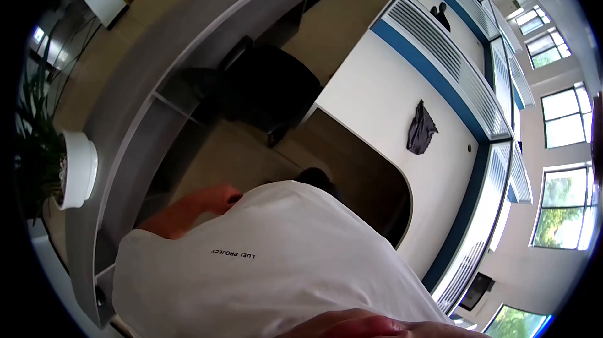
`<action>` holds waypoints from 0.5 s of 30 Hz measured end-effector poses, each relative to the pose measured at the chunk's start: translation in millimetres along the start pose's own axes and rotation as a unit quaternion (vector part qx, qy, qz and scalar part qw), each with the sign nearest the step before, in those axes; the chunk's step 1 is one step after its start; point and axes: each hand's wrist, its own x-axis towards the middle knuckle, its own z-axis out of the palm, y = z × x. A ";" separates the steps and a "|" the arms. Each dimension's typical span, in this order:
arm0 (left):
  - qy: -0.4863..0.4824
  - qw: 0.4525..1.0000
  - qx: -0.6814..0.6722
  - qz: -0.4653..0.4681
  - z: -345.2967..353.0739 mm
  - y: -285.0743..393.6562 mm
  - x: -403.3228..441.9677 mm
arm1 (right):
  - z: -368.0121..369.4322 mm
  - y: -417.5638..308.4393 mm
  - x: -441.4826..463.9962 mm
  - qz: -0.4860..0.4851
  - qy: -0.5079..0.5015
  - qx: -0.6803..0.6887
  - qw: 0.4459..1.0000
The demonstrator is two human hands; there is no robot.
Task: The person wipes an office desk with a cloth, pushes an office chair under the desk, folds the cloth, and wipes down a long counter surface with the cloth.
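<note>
My left hand [221, 199] is beside the front of my white T-shirt [282, 262], at waist height, with its fingers curled in. A dark patch shows at the fingertips, and whatever they may hold is hidden. At the bottom edge, close to the camera, is a blurred skin-coloured shape [370, 325]; it may be my right hand or arm, but its fingers cannot be made out. Ahead of me stands a black office chair [270, 87]. On the white desk [377, 99] to my right lies a crumpled dark cloth or bag [421, 129].
A curved grey counter with shelves [135, 130] runs along my left, with a white plant pot [78, 170] on it. Blue-edged partitions with louvred panels [433, 36] border the desk. Beyond them are windows [559, 206] and a dark wall screen [476, 291].
</note>
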 end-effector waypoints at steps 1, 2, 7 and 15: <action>-0.037 0.999 0.031 0.015 -6.5 -3.7 17.1 | -2.5 -6.4 3.8 -0.002 0.001 -0.002 1.000; -0.073 0.995 0.062 0.031 -11.9 -7.0 32.8 | -5.5 -10.4 7.0 -0.002 0.002 -0.005 1.000; -0.113 0.982 0.017 0.151 -66.2 8.9 180.3 | -26.0 -26.9 26.2 -0.009 -0.009 -0.016 1.000; -0.080 0.990 0.000 0.119 -126.4 130.1 200.1 | -61.5 -36.4 53.7 -0.014 -0.061 -0.059 0.996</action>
